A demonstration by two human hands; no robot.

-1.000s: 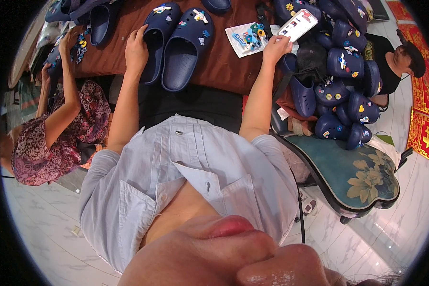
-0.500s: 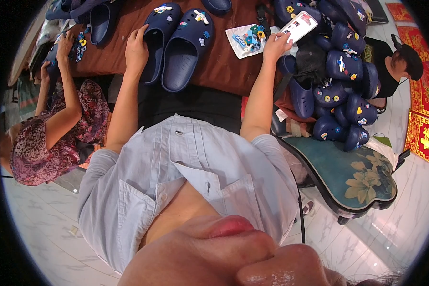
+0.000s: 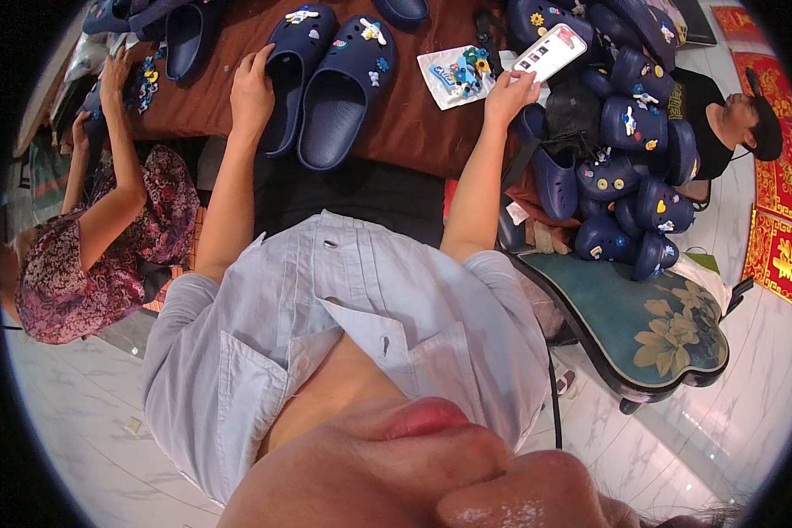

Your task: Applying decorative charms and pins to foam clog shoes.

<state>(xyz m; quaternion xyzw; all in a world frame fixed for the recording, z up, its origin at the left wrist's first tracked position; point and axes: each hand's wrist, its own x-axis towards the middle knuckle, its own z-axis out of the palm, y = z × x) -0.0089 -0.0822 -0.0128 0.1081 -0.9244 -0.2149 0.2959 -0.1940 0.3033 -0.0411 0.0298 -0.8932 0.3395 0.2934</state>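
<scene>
Two navy clogs stand side by side on the brown-covered table, dotted with small cartoon charms. My left hand (image 3: 252, 95) is closed on the outer side of the left clog (image 3: 301, 53), its fingertips at the rim near the strap. The right clog (image 3: 336, 119) stands against it, untouched. In my right hand (image 3: 511, 95) is a white-screened phone (image 3: 551, 53), tilted to the upper right, with small pictures on its screen. Just left of that hand lies a white bag of colourful charms (image 3: 458, 77).
Navy clogs with charms (image 3: 635, 123) are piled at the right, above a teal flower-patterned stool (image 3: 642, 330). At the left, a co-worker in a floral top (image 3: 70, 290) handles a dark clog beside loose charms (image 3: 149, 84). Another person in a black cap (image 3: 768, 114) is at the far right.
My right thumb has shifted slightly at the phone's lower end, and the screen shows more clearly. The co-worker's hand at the left has risen a little. The capped person's head has tilted.
</scene>
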